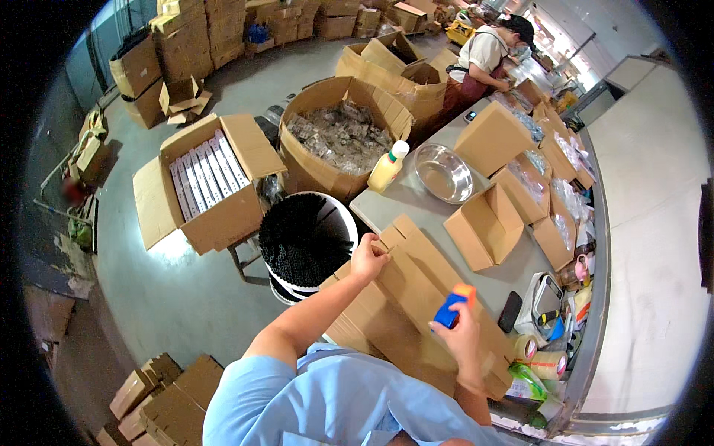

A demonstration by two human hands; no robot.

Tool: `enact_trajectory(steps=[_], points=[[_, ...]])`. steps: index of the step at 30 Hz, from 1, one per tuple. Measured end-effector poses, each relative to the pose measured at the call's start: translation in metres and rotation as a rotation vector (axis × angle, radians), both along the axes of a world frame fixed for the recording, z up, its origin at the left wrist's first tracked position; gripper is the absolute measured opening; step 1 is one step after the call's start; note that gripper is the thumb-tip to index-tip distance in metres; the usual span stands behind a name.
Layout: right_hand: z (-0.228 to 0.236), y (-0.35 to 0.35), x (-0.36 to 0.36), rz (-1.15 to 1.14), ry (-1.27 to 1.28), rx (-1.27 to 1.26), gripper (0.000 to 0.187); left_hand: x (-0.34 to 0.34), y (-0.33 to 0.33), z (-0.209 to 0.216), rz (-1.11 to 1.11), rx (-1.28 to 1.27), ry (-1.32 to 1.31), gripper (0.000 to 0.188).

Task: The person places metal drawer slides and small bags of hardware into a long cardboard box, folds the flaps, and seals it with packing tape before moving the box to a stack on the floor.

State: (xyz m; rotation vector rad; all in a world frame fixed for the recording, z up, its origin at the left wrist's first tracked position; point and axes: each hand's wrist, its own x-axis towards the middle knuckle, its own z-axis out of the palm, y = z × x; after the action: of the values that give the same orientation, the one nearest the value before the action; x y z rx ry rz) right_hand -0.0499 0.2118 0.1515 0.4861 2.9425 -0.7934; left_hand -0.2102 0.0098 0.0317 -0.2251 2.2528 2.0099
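A flattened brown cardboard box (405, 293) lies across the near part of the grey table. My left hand (367, 260) is closed on its far left edge, thumb and fingers pinching the cardboard by a flap. Over the box's right side, my right hand (462, 338) grips a blue and orange tape dispenser (449, 311). The dispenser is held close above the cardboard; whether it touches cannot be seen. Part of the box is hidden under my right arm and my blue shirt.
Beyond the box stand a steel bowl (444, 174), a yellow bottle (388, 168) and an open carton (485, 227). A phone (509, 311) and tape rolls (549, 364) lie at right. Left is a white bucket of black pieces (301, 241). A person (483, 59) works at the far end.
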Motion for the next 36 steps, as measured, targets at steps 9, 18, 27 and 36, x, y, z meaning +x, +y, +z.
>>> enact_trajectory(steps=[9,18,27,36], points=[[-0.011,-0.041,-0.098,0.444,0.441,-0.349,0.050,-0.007,-0.016,-0.014,-0.295,0.797,-0.332,0.065],[0.004,-0.050,-0.119,0.664,0.217,-0.240,0.058,-0.006,-0.033,0.033,-0.256,0.765,-0.366,0.024],[0.044,-0.014,-0.084,0.566,-0.181,-0.142,0.062,-0.019,-0.005,-0.019,-0.051,-0.262,0.183,0.033],[0.036,-0.021,-0.099,0.602,-0.298,0.069,0.057,-0.015,-0.017,-0.019,-0.196,-0.268,-0.175,0.034]])
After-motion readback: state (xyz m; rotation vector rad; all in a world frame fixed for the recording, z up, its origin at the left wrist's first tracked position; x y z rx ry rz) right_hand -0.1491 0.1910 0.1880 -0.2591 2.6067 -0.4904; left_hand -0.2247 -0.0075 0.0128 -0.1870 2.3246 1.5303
